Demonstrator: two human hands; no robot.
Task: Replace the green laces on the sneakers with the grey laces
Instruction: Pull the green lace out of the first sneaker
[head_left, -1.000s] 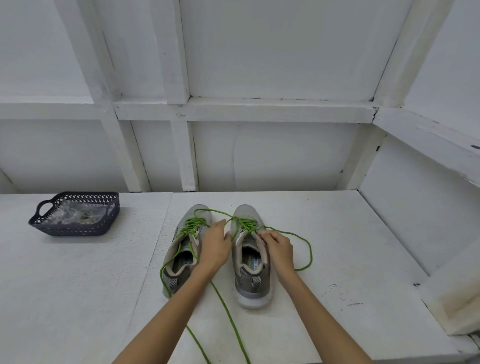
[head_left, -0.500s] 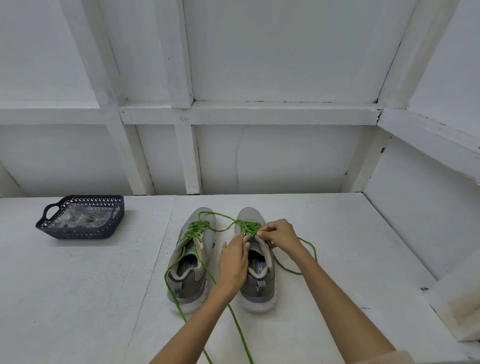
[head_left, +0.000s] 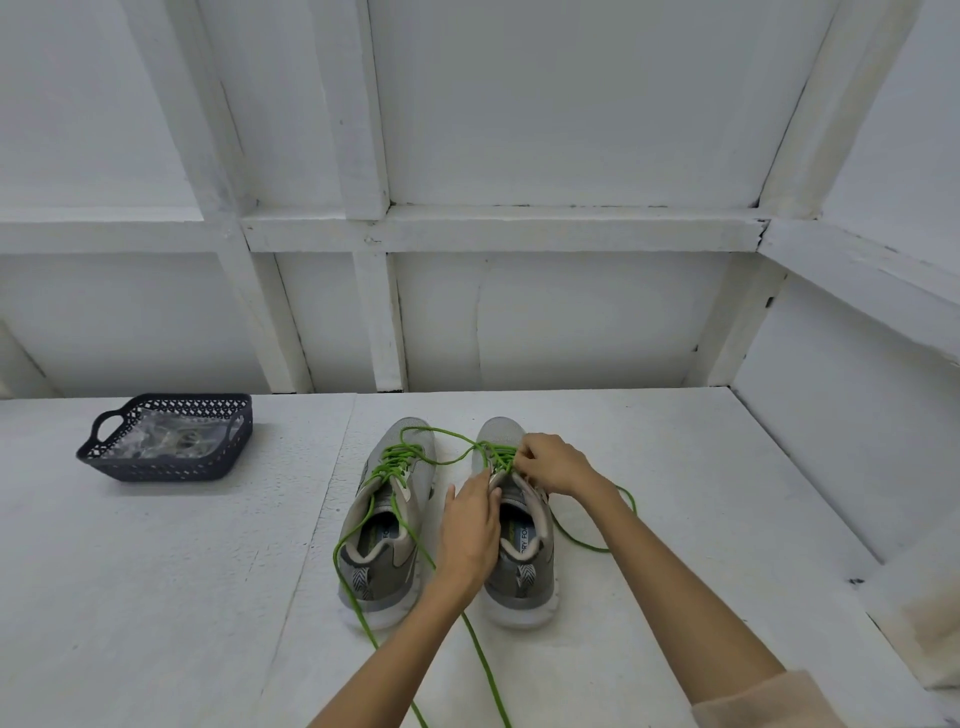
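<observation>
Wall (head_left: 571, 104): white painted panels crossed by thick white beams, behind the desk and down its right side.
Desk (head_left: 156, 597): white, with a grainy, matte surface; I see a straight seam running from front to back, left of the shoes.
Sneakers: a grey mesh pair with white soles, side by side, toes pointing away from me. The left sneaker (head_left: 374, 587) is untouched; both hands are on the right sneaker (head_left: 524, 577).
Basket (head_left: 166, 470): dark, perforated plastic, rectangular with cut-out handles, well apart from the shoes at far left. There is a clear crinkled bag inside; I cannot make out what it holds.
Green laces (head_left: 397, 460): thin round cord, threaded in both sneakers. Loose ends loop across the toes, trail over the desk towards me and curve out past the right sneaker.
Right hand (head_left: 553, 462): over the right sneaker's lacing, fingers curled, pinching the green laces there.
Left hand (head_left: 470, 530): on the inner side of the right sneaker, fingers nearly straight and released, tips pressed at the tongue's edge just beside the lace.
</observation>
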